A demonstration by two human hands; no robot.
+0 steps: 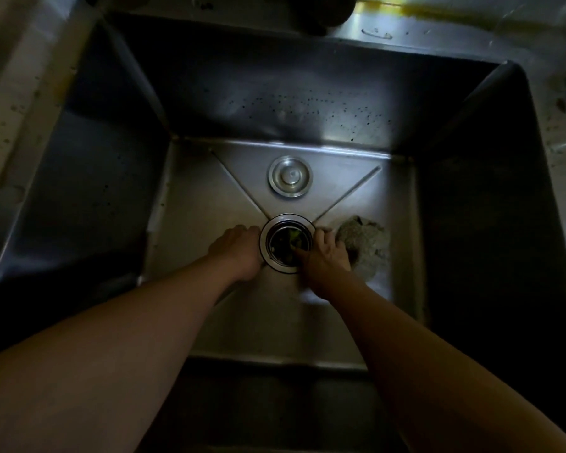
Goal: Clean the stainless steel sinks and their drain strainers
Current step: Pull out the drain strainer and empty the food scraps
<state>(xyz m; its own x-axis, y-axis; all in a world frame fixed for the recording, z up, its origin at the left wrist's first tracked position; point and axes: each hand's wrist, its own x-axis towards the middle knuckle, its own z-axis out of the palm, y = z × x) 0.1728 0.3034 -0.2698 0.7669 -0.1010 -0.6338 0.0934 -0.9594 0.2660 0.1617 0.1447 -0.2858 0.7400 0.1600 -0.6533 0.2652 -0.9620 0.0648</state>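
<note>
A deep stainless steel sink (209,197) fills the head view. In the middle of its floor sits the round drain strainer (286,245), with dark and green scraps inside. My left hand (239,248) is at the strainer's left edge, with its fingers curled down against the rim. My right hand (324,253) is at the right edge, its thumb reaching into the basket and its fingers curled on the rim. A round metal stopper lid (290,176) lies flat on the sink floor behind the drain.
A grey scouring pad (366,243) lies on the sink floor just right of my right hand. The sink walls are dark and speckled with droplets. A dark object (321,8) stands on the rear ledge, and a stained counter (562,132) lies to the right.
</note>
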